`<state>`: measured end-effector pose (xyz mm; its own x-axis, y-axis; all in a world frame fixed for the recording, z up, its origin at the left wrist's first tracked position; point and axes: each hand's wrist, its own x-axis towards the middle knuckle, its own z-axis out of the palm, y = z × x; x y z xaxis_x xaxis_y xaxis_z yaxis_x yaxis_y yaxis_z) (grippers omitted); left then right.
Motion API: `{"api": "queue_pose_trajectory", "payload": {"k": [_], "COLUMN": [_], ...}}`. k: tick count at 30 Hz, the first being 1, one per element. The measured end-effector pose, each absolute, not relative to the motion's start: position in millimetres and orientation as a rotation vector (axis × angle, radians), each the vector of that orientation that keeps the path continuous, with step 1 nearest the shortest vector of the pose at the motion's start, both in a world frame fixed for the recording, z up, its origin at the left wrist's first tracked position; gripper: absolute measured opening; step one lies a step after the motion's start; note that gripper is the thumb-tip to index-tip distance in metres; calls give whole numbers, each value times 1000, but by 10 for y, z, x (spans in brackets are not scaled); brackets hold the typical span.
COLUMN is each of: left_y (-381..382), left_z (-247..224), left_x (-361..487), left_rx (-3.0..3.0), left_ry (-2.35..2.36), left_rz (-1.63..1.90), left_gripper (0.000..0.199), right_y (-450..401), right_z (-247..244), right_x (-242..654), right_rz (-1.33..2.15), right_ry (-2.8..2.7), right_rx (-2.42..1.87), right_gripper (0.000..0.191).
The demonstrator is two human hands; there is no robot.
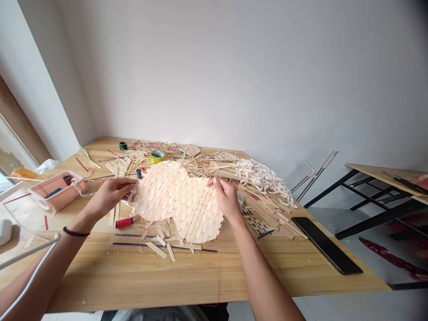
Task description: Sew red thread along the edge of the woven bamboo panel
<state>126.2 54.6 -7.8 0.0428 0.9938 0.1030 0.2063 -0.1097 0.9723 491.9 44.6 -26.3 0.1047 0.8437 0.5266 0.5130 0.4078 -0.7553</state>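
A pale woven bamboo piece (180, 200) with a stepped, curved outline is held up over the table. My right hand (225, 196) pinches its upper right edge between thumb and fingers. At its left side is my left hand (115, 194), fingers closed on a thin pale strip (133, 191) beside the woven edge. A red thread spool (124, 222) lies below my left hand, and a dark blue spool (138, 173) stands just beyond its fingertips. Cut strips (157, 250) are scattered beneath the woven piece.
A pink basket (56, 196) sits at the left. Yellow tape (157, 156) and a green roll (123, 146) are toward the back. White cord (264, 176) is piled on long strips at the right, near a black flat object (326, 245). A white cable (36, 272) crosses my left forearm.
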Motion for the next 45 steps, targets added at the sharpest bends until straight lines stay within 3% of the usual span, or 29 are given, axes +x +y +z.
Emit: {"api": "queue_pose_trajectory", "payload": {"k": [15, 30, 45], "left_y": [551, 510, 528], "left_z": [-107, -71, -60], "left_x": [1324, 1374, 1369], "left_rx": [1004, 986, 835], "left_ry": [1216, 1222, 1123], "left_rz": [1241, 1366, 1277], "left_gripper": [44, 47, 29], "right_y": [451, 433, 420], "right_z": [-297, -290, -303], "right_x": [4886, 4830, 4825], "right_rz": [348, 313, 307], "right_ry": [-1548, -1553, -1561], "right_rx": [-1126, -1115, -1078], "right_gripper": [49, 47, 44]}}
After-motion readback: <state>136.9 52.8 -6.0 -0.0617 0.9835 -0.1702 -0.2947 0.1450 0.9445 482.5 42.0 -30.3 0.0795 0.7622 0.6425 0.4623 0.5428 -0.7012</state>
